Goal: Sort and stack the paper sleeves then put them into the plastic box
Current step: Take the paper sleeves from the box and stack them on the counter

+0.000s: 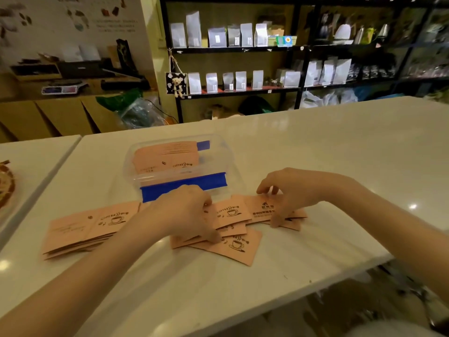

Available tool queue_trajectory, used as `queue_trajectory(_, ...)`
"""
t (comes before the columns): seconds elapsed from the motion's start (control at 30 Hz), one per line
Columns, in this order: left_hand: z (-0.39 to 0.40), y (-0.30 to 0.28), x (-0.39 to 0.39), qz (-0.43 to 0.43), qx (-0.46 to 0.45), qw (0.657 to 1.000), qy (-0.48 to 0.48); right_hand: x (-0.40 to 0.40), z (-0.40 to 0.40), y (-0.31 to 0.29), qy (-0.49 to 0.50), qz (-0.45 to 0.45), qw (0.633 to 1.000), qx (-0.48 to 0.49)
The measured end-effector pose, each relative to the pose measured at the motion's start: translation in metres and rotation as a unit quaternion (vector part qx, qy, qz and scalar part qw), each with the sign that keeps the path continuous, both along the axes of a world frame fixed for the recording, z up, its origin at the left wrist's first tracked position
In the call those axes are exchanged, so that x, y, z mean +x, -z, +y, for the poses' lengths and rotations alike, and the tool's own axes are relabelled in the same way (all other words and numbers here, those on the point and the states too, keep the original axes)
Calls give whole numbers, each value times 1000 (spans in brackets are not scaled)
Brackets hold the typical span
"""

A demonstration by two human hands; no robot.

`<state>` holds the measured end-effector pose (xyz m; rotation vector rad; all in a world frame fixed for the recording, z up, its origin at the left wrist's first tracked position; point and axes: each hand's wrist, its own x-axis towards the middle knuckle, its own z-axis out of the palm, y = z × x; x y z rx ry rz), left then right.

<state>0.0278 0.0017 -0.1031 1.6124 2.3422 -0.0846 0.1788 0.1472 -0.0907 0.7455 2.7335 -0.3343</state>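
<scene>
Near the bench's front edge, your left hand (187, 212) and right hand (289, 190) pinch loose sleeves (233, 244), fingers gathering them for stacking.

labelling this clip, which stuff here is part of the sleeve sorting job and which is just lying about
Job: loose paper sleeves, stacked sleeves, plastic box, left hand, right hand.

Lying about: shelf pouches, scale, toy bear, woven tray.
</scene>
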Motion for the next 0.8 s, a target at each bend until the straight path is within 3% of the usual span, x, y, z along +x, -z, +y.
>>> queue_trajectory(0.53,-21,-26,-15,-53,100,993,-28,-8,1,-49,-4,76,993,89)
queue_trajectory(0.8,-44,-40,-37,-97,175,978,-50,-14,-16,-68,-27,229,969,89)
